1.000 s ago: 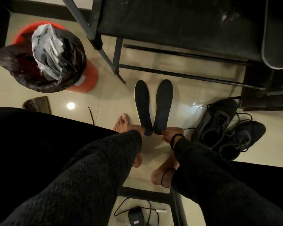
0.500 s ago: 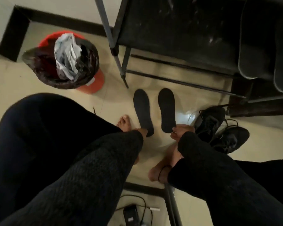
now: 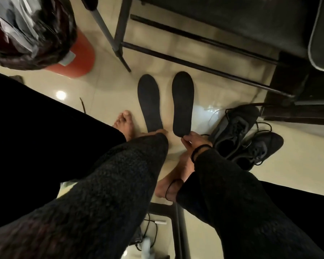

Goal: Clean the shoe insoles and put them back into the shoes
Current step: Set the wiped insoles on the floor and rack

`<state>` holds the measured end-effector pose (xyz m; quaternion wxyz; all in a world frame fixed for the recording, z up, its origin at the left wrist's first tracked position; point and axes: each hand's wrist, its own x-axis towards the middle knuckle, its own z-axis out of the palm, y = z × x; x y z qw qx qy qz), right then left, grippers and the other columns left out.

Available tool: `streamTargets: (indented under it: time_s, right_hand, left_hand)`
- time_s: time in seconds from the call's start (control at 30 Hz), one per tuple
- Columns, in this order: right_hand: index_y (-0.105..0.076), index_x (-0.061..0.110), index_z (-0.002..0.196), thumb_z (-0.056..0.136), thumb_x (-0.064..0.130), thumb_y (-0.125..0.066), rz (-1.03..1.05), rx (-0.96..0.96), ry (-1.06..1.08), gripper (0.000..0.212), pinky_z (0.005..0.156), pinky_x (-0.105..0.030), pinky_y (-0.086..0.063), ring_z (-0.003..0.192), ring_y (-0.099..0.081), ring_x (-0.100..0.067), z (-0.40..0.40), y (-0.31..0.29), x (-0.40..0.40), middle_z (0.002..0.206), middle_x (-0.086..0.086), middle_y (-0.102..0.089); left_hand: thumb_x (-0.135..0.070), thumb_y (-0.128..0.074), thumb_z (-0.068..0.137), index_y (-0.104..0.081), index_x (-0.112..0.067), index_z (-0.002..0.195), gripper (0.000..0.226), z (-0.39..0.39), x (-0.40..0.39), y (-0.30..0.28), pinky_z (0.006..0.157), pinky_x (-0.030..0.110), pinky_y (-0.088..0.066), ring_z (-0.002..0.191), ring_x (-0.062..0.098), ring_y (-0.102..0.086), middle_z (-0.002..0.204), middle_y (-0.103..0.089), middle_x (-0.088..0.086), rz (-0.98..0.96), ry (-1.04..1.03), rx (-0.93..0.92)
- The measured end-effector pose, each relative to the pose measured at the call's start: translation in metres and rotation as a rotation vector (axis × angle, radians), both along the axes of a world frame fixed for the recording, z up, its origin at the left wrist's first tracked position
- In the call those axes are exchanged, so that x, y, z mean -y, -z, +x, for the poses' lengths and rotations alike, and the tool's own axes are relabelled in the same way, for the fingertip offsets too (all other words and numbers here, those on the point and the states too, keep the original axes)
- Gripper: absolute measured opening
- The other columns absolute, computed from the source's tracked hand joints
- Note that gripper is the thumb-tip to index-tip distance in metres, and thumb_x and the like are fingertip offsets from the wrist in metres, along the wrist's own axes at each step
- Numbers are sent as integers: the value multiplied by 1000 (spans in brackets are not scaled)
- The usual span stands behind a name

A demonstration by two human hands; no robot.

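Seen from above, a seated person leans over a tiled floor (image 3: 223, 230). A red bin (image 3: 77, 58) lined with a dark bag, holding crumpled plastic, stands far left of two black insoles. The pair of black shoes (image 3: 245, 135), both empty, sits just right of them. The right insole (image 3: 182, 103) is pinched at its heel by the right hand (image 3: 192, 140). The left insole (image 3: 151, 103) meets the left hand (image 3: 157, 132); its grip is hidden by the sleeve. Judging by this, the insoles lie ready; next likely comes sliding each one into its shoe.
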<state>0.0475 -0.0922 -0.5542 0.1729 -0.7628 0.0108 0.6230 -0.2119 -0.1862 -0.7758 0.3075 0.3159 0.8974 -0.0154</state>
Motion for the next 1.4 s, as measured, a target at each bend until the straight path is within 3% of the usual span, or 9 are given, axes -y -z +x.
streamTargets:
  time_s: [0.1, 0.47, 0.67, 0.77, 0.9, 1.07, 1.17, 1.27, 1.4]
  right_hand:
    - [-68, -8, 115, 83, -17, -65, -6, 15, 39, 34, 54, -23, -57, 95, -68, -27, 0, 4, 4, 114, -24, -70]
    - [-71, -3, 109, 89, -10, -63, -29, -77, 55, 23, 60, -26, -59, 100, -68, -26, -2, -13, 2, 111, -17, -72]
    - [-69, -3, 104, 95, -7, -59, 20, -98, 61, 15, 58, -28, -60, 97, -67, -24, -4, -49, -16, 112, -18, -69]
    - [-69, -2, 95, 93, -8, -62, 64, -104, 94, 10, 56, -25, -58, 88, -67, -21, -8, -76, -24, 113, -17, -69]
    - [-61, 1, 92, 96, -8, -57, 166, -166, 144, 11, 57, -25, -59, 84, -65, -20, -18, -124, -34, 116, -15, -62]
    - [-64, -5, 109, 90, 0, -67, 235, -164, 262, 20, 54, -26, -58, 82, -68, -23, -32, -191, -19, 108, -17, -67]
    - [-64, -3, 111, 93, 0, -61, 272, -145, 277, 19, 64, -30, -60, 76, -66, -20, -36, -230, -1, 103, -15, -68]
    - [-65, -5, 115, 92, 0, -59, 313, -181, 319, 24, 65, -31, -59, 70, -68, -19, -37, -271, 27, 99, -14, -71]
    - [-63, -3, 118, 89, -1, -66, 409, -172, 357, 30, 66, -31, -62, 75, -73, -19, -35, -319, 64, 102, -16, -72]
  left_hand:
    - [-33, -24, 109, -29, -13, 153, 49, 19, -22, -117, 111, 49, -27, 138, 37, -40, 157, -36, 16, -39, 53, -70]
    - [-17, -34, 106, -25, -4, 153, 49, 21, -21, -145, 110, 52, -31, 139, 42, -38, 155, -32, 25, -85, 171, -47]
    - [-85, -67, 51, -49, -20, 133, 107, 62, -37, -222, 113, 42, -31, 133, 30, -43, 138, -47, 4, 2, -179, -34]
    - [-69, -75, 50, -61, -43, 101, 60, 65, -49, -232, 111, 40, -39, 125, 23, -54, 120, -63, -7, 117, -520, 182]
    - [-63, -76, 41, -54, -42, 93, 60, 36, -67, -175, 88, 46, -59, 96, 23, -73, 99, -73, -5, 205, -689, 521]
    - [-18, -84, 77, -57, -17, 109, 42, 61, -71, -384, 74, 42, -61, 77, 25, -71, 93, -71, 15, 437, -893, 791]
    - [2, -75, 86, -54, -9, 117, 39, 66, -55, -436, 69, 36, -59, 80, 29, -70, 102, -68, 24, 511, -994, 895]
    - [5, -68, 91, -49, -2, 119, 34, 60, -33, -485, 94, 44, -55, 106, 38, -67, 124, -62, 30, 550, -1006, 1046]
    - [8, -72, 85, -51, 1, 131, 51, 58, -5, -537, 84, 41, -57, 84, 33, -70, 113, -67, 31, 679, -1015, 1024]
